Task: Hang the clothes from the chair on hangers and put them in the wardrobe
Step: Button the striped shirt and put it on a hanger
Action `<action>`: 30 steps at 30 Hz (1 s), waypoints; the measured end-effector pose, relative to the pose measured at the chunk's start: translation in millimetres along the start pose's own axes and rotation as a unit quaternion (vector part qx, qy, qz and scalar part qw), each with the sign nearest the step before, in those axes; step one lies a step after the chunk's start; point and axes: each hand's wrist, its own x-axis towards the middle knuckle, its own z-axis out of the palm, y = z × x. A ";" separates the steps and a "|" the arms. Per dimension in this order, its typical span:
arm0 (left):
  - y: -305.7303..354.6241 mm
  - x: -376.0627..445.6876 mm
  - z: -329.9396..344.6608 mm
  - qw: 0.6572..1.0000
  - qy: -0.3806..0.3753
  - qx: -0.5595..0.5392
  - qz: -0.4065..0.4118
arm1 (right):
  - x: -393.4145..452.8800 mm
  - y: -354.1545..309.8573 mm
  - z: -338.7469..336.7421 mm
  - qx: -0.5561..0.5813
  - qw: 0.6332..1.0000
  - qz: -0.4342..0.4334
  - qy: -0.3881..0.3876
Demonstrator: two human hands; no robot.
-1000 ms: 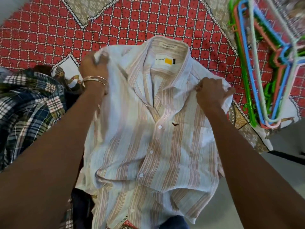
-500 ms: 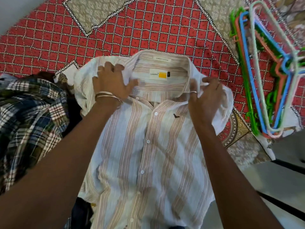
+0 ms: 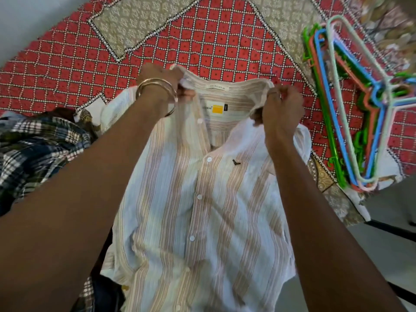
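Head: shirt (image 3: 202, 210) w/ yellow label (image 3: 217, 109), text unreadable

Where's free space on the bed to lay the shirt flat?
Free: red bedspread above the striped shirt, bordered by the hanger pile on the right. Crowded: plaid shirt on the left, hangers on the right. Both hands, left hand and right hand, hold the collar.

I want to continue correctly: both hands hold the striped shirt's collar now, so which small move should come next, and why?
Probably free the right hand and reach for a hanger from the pile beside it: the left hand already grips the striped shirt by its opened collar, and no hanger is inside.
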 end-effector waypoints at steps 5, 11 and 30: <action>-36.5 -23.0 19.1 0.988 -0.138 0.023 0.063 | -10.2 49.3 8.1 -0.172 0.944 -0.123 -0.252; -138.5 -62.9 8.0 0.822 -0.159 0.452 0.307 | -53.0 108.6 -7.3 -0.538 0.773 -0.227 -0.247; -83.9 -107.8 -5.1 0.956 -0.135 0.235 0.116 | -71.4 73.9 -101.2 -0.312 0.936 -0.157 -0.041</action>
